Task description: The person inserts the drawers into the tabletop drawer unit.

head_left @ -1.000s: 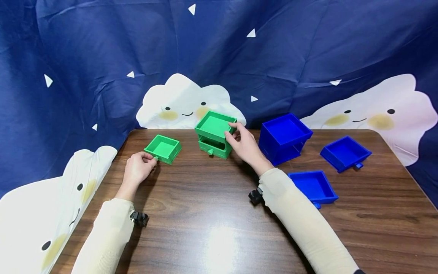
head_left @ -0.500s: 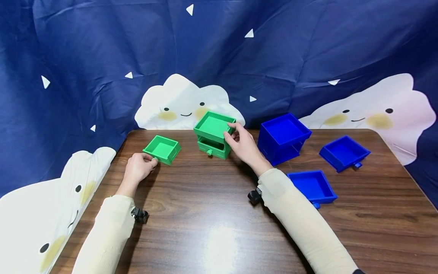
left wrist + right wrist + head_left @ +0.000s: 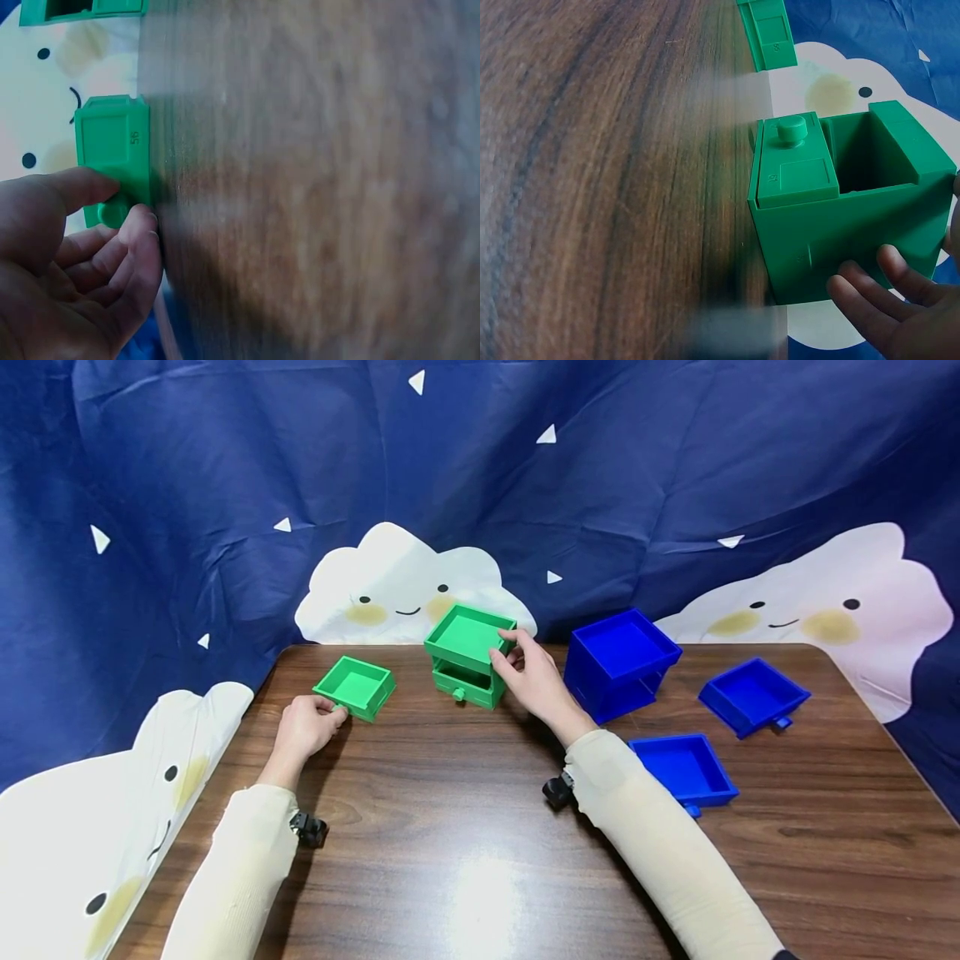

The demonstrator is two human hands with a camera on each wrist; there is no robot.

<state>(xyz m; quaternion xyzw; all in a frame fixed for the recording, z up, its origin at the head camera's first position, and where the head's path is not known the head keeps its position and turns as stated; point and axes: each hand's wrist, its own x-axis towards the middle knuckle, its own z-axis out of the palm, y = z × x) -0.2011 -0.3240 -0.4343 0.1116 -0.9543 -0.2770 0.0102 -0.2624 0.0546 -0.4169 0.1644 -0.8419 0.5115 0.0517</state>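
My left hand (image 3: 306, 727) pinches the round front knob (image 3: 112, 211) of a small green drawer (image 3: 355, 683), which sits on the table at the left. In the left wrist view the drawer's front panel carries a number. At centre back stands a green cabinet (image 3: 471, 635) with a shallow tray top. Its lower slot holds a drawer (image 3: 799, 169) with its knob facing front, and the slot above is an open gap. My right hand (image 3: 536, 681) holds the cabinet by its right upper edge, with several fingertips (image 3: 889, 255) against the side wall.
Right of my right hand stands a blue cabinet (image 3: 626, 647) with an open front. Two blue drawers lie farther right: one drawer (image 3: 757, 693) near the back, another drawer (image 3: 686, 768) partly behind my right sleeve. A patterned blue cloth (image 3: 480, 460) hangs behind the wooden table (image 3: 420, 827).
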